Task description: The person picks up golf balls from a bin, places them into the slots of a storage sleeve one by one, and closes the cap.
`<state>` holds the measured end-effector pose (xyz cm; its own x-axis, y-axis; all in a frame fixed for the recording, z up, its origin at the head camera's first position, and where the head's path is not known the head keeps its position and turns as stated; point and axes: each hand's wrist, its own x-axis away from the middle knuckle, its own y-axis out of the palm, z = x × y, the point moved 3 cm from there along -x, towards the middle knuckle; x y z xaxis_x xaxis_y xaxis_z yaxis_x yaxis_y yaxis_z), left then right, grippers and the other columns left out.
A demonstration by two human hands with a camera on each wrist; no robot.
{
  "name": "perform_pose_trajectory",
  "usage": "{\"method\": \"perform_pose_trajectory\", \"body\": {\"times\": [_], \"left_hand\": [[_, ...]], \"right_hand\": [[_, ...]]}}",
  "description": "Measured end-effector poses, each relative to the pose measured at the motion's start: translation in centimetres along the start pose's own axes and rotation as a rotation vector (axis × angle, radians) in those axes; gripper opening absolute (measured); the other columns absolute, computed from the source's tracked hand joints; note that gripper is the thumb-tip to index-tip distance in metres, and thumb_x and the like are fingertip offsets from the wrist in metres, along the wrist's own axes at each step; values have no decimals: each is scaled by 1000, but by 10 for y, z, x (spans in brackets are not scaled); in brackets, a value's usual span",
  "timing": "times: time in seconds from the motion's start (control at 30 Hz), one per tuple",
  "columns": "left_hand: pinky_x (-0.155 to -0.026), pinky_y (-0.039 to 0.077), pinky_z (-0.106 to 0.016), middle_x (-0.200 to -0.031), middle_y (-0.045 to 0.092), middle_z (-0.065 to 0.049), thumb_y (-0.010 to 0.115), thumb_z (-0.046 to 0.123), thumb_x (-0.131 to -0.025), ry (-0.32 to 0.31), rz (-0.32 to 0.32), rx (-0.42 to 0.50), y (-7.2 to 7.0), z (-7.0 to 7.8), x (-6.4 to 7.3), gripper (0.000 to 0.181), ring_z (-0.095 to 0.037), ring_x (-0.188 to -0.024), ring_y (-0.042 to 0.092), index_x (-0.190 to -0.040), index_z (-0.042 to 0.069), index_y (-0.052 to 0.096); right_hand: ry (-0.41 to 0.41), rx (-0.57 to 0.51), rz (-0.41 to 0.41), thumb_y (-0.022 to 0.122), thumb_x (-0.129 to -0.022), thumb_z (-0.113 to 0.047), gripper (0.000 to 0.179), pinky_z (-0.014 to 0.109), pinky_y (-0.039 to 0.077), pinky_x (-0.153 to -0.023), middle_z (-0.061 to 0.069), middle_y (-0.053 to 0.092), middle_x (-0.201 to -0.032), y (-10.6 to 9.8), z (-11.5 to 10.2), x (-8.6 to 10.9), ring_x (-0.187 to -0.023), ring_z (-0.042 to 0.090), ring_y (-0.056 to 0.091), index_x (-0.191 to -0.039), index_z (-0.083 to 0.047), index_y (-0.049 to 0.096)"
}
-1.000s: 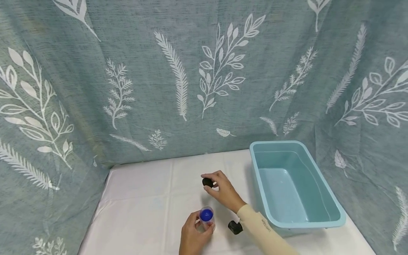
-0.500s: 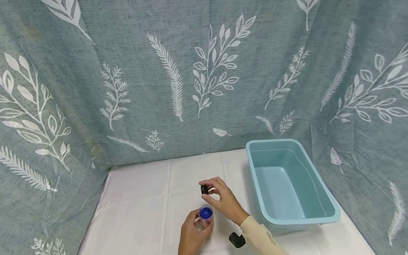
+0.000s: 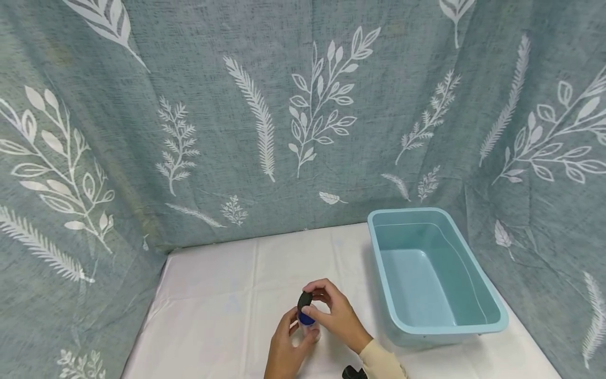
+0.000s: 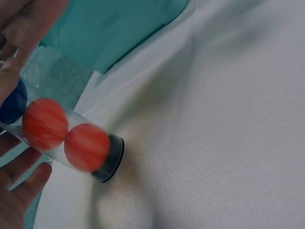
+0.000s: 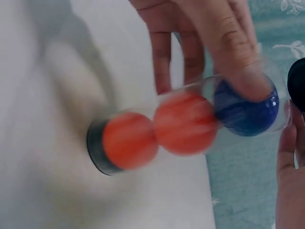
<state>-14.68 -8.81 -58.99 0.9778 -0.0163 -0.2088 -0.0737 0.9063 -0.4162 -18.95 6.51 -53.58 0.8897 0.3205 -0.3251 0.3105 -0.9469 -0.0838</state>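
Observation:
My left hand (image 3: pixel 285 348) grips a clear tube (image 3: pixel 311 330) at its upper part. Inside are a blue ball (image 5: pixel 245 106) nearest the mouth and two orange-red balls (image 5: pixel 185 123) in a row beneath it. A black cap (image 5: pixel 99 147) closes the lower end, which points down at the table. My right hand (image 3: pixel 342 319) pinches a second black cap (image 3: pixel 304 300) between thumb and fingers, tilted right at the tube's upper mouth. In the right wrist view this cap is cut off by the right edge.
A light blue plastic tub (image 3: pixel 392 316) stands on the white-covered table (image 3: pixel 203 305), to the right of both hands. A black object (image 3: pixel 352 372) lies near the right sleeve, partly hidden. Patterned green-grey cloth (image 3: pixel 265 121) hangs behind and at both sides.
My right hand has come down and toward me, carrying the black cap from beyond the tube to its mouth. The left hand keeps its grip on the tube.

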Motion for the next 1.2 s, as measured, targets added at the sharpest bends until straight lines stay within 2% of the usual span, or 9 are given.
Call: {"method": "perform_pose_trajectory", "body": {"times": [0.07,0.2,0.33,0.47,0.77,1.1,1.2], "left_hand": [[-98,56,-38,-131,61,-11,76,34,-91,19,10,18,-1,2,1,62,-31,-120,60,-138,1,52],[-95,57,-37,-132,62,-14,72,23,-95,112,32,12,-3,8,3,56,-31,-119,61,-140,-3,51],[-93,58,-37,-132,61,-18,64,13,-99,186,37,-17,-2,10,5,47,-34,-119,62,-139,-7,50],[-94,57,-37,-132,60,-19,58,11,-103,172,31,-26,-1,8,6,41,-35,-118,62,-138,-8,50],[-94,58,-39,-132,60,-19,54,18,-106,123,15,-10,-2,8,4,44,-34,-117,62,-142,-5,46],[-95,57,-38,-136,58,-18,54,16,-105,137,-9,15,-4,6,4,43,-34,-119,62,-143,-4,46],[-97,56,-36,-140,56,-16,55,15,-105,140,-16,31,-4,7,4,43,-33,-120,61,-145,0,45]], "right_hand": [[6,-21,14,75,-92,-11,35,40,49,-106,11,58,-129,-1,2,3,-121,25,59,-121,-11,55],[-2,-9,30,78,-90,-12,31,36,50,-106,8,59,-127,-1,9,7,-120,23,59,-110,-12,56],[-28,46,25,78,-90,-14,28,39,50,-106,5,59,-127,0,18,14,-121,22,58,-111,-16,60],[-52,84,16,75,-93,-17,29,43,51,-104,3,59,-130,3,21,20,-124,21,56,-120,-18,64],[-152,190,15,73,-95,-18,28,34,51,-104,1,58,-135,3,16,25,-126,22,55,-122,-22,67],[-222,219,32,76,-91,-9,31,33,50,-105,3,59,-134,4,16,30,-124,23,57,-121,-17,68],[-265,242,44,77,-88,0,34,32,51,-104,9,60,-131,5,4,30,-121,26,59,-118,-11,68]]}}
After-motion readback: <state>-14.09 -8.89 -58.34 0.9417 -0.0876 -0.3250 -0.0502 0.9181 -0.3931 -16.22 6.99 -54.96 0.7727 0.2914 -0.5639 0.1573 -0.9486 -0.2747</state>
